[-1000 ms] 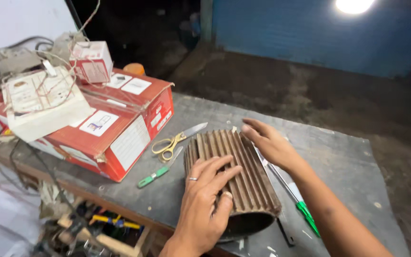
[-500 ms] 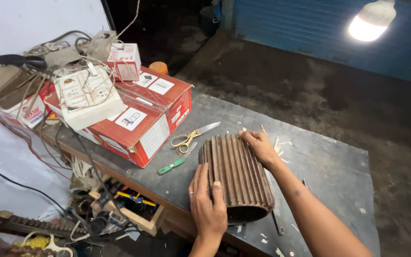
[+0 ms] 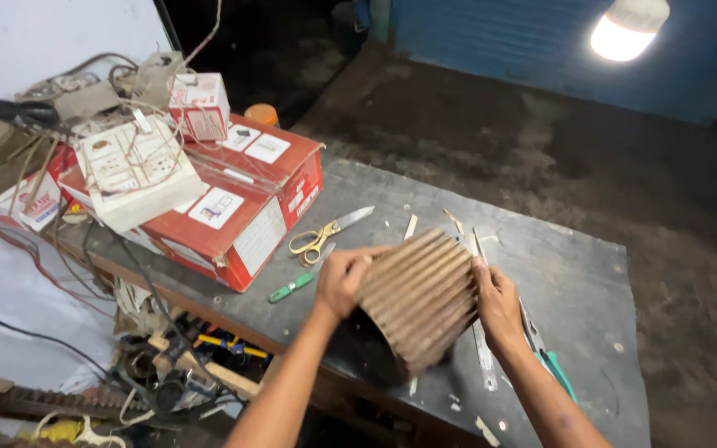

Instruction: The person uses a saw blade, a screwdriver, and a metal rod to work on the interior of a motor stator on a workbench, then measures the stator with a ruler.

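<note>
Gripping a ribbed brown cylinder [image 3: 419,294] from both ends, the left hand [image 3: 343,279] curls over its near-left rim while the right hand [image 3: 498,302] presses flat against the opposite side, so the hands sit apart with the piece clamped between them. It is tilted and lifted just above the dark worktable [image 3: 574,282], its open dark end facing down toward the table's near edge. Left of the cylinder lie yellow-handled scissors [image 3: 323,236] and, nearer the table edge, a green-handled tool [image 3: 292,287]. Farther left of it stands a red cardboard box [image 3: 246,216] carrying a white switchboard [image 3: 130,170] and tangled wires. Just right of the cylinder, beside the right wrist, a second green-handled tool [image 3: 556,369] lies on the table, along with pale strips.
</note>
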